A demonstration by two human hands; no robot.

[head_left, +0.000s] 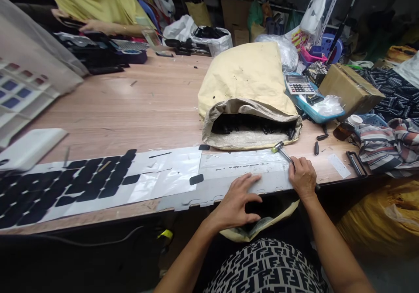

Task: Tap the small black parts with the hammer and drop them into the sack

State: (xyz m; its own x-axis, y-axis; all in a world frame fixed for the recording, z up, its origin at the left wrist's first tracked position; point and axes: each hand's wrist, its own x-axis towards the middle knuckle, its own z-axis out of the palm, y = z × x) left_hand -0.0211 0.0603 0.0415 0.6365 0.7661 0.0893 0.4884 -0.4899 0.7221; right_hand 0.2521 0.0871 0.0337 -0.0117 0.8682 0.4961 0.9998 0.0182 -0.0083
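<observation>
My right hand [303,177] is closed round the handle of a small hammer [284,153] with a yellow-green tip, whose head lies just in front of the big cream sack. My left hand [236,202] is spread at the table edge with nothing in its fingers. Below it, a second bag [262,230] hangs open at the edge, dark inside. Both hands are over a pale grey strip [225,184] along the table front. The cream sack [244,72] lies on its side, its mouth towards me, with dark pieces inside.
On the left, rows of black rounded pieces [108,177] lie on white sheeting [166,184]. A calculator [298,84], a blue basket [321,115], a cardboard box [350,90] and a brown bottle [347,127] stand right. Across the table a person in yellow [104,5] handles dark items.
</observation>
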